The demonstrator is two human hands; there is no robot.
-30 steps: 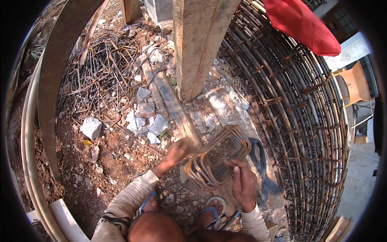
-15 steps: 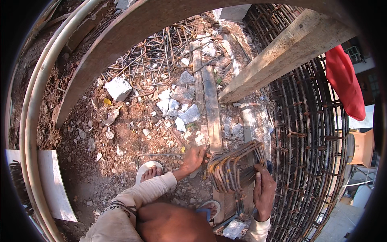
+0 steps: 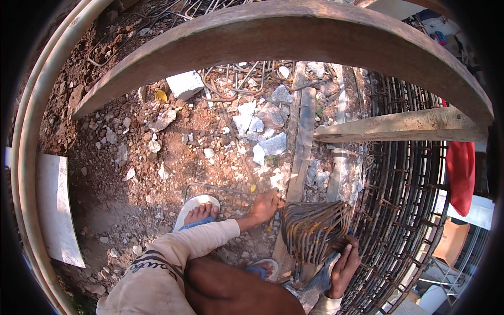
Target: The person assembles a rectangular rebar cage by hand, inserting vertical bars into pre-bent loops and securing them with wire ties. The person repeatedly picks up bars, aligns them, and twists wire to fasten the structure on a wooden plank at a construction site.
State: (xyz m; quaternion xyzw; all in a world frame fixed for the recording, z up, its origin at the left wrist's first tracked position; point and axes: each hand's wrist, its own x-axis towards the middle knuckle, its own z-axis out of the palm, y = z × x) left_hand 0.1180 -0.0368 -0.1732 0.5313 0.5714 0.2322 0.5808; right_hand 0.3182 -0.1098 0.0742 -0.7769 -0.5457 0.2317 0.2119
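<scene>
A bundle of bent rusty steel stirrups [image 3: 316, 227] stands fanned out low in front of me, right of the middle. My right hand [image 3: 344, 266] is closed on its right side, thumb and fingers at the bars. My left hand [image 3: 265, 207] is curled shut beside the bundle's upper left corner; what its fingertips pinch, if anything, is too small to make out. Behind my left wrist a single thin bent steel bar [image 3: 218, 187] lies on the rubble. Under the bundle runs a wooden plank [image 3: 300, 163].
A curved-looking timber beam [image 3: 294, 37] crosses ahead, and a second timber [image 3: 399, 126] meets it at the right. A tall rebar cage [image 3: 404, 210] stands close on my right. Broken concrete chunks [image 3: 273, 144] and more bent steel bars [image 3: 241, 79] lie ahead. Pale pipes [image 3: 32, 136] run along the left.
The view has shifted, bringing the timber beam lower in the picture. The stirrup bundle has tilted and spread into a fan; both hands stay at its two sides.
</scene>
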